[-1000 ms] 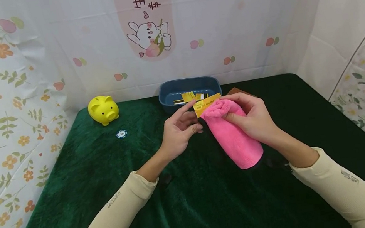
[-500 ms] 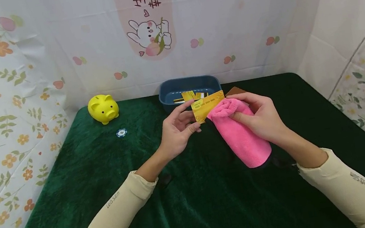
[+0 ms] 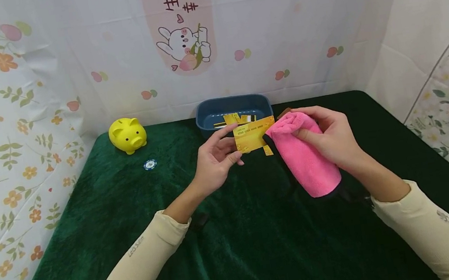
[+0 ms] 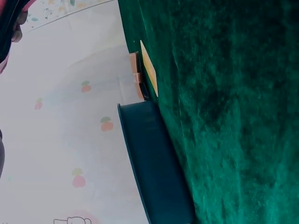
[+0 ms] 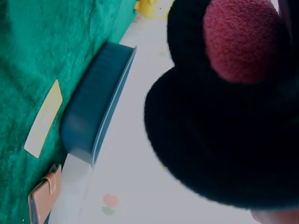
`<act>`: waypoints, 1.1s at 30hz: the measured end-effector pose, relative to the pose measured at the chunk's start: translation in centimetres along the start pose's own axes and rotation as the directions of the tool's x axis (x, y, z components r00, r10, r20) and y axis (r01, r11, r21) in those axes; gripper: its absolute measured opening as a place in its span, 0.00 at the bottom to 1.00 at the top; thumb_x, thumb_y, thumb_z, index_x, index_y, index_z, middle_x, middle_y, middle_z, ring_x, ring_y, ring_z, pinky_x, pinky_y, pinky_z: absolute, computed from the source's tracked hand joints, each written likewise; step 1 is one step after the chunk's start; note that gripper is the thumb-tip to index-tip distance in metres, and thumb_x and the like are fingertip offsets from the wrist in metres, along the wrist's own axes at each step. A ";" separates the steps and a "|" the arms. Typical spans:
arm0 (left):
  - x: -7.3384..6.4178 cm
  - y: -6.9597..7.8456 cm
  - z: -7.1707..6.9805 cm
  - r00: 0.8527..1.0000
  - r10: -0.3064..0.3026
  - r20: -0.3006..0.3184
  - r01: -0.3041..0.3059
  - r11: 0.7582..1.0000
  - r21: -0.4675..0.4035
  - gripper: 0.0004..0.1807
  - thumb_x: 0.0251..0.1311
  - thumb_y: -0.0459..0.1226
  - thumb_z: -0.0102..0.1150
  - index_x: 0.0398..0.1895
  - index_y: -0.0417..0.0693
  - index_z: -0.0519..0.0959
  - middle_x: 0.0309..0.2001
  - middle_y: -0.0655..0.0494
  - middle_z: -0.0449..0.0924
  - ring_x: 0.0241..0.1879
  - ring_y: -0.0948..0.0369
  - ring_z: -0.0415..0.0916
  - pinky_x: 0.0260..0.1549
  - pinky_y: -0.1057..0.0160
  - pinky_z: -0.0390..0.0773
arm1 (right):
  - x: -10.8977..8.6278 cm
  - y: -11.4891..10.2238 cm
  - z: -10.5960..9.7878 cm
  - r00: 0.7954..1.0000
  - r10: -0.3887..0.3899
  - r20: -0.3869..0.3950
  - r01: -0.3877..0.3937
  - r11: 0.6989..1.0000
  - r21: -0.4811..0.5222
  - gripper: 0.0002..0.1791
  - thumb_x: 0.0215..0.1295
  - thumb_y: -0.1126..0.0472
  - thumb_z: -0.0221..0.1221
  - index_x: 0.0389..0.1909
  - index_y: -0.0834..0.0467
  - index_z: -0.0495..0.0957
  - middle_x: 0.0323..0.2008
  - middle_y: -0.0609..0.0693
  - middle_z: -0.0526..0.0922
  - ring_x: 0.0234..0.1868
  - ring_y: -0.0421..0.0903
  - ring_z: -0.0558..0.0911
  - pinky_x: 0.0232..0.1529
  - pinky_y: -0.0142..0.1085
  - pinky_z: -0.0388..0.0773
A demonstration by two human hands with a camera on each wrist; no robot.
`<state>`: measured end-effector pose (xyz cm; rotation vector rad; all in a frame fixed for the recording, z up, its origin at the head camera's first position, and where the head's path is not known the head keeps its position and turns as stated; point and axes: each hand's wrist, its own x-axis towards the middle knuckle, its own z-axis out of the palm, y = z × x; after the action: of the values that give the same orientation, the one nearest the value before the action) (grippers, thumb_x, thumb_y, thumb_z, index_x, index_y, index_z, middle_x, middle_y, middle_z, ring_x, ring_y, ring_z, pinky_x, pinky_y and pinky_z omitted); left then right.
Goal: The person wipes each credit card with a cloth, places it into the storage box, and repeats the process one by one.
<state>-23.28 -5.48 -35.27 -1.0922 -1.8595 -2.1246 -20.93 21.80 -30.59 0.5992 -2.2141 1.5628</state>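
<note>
My left hand (image 3: 215, 160) holds a gold bank card (image 3: 253, 135) by its left end, between fingers and thumb, above the table. The card's embossed number row faces me. In my right hand (image 3: 329, 137), a plush pink cloth (image 3: 307, 162) with a black edge is gripped, its bunched top right at the card's right end. The cloth's dark side (image 5: 210, 140) fills much of the right wrist view. Behind the held card, another yellow card (image 4: 148, 70) lies on the green table cover in front of a brown wallet (image 5: 46, 198).
A blue bin (image 3: 232, 103) with several yellow cards inside stands at the back against the white curtain. Back left are a yellow piggy bank (image 3: 127, 135) and a poker chip (image 3: 150, 165). A small dark object (image 3: 199, 221) lies near my left wrist on the green cover (image 3: 241, 262).
The pink cloth in my right hand has slid rightward off the gold card, uncovering most of it. My left hand has stayed nearly in place, and the yellow card behind now shows below it.
</note>
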 end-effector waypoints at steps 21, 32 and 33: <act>1.7 -2.3 -1.7 0.957 -0.108 -0.270 0.120 0.992 0.031 0.31 0.60 0.20 0.60 0.68 0.35 0.66 0.50 0.32 0.80 0.43 0.58 0.84 0.37 0.64 0.84 | 7.4 7.3 2.0 0.976 0.214 -0.039 -0.215 0.976 -0.027 0.24 0.68 0.57 0.63 0.63 0.60 0.75 0.52 0.56 0.79 0.42 0.45 0.79 0.36 0.28 0.81; 3.4 -5.0 -3.8 0.923 -0.201 -0.327 0.229 0.972 0.051 0.32 0.61 0.22 0.61 0.69 0.40 0.66 0.49 0.36 0.80 0.39 0.62 0.84 0.36 0.65 0.84 | 12.8 12.4 4.8 0.893 0.449 -0.023 -0.450 0.893 -0.028 0.28 0.70 0.56 0.60 0.69 0.56 0.69 0.60 0.57 0.74 0.53 0.51 0.75 0.54 0.43 0.80; 3.5 -5.2 -4.0 0.920 -0.212 -0.329 0.244 0.968 0.060 0.32 0.60 0.22 0.62 0.69 0.41 0.67 0.49 0.36 0.80 0.40 0.61 0.84 0.36 0.65 0.84 | 13.1 12.7 4.9 0.892 0.451 -0.022 -0.451 0.892 -0.031 0.27 0.70 0.56 0.60 0.68 0.57 0.69 0.60 0.58 0.74 0.54 0.52 0.74 0.55 0.44 0.79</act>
<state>-30.34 -6.57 -37.43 -0.4887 -1.9829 -2.1393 -39.01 19.16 -35.41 0.0536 -2.4870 1.7228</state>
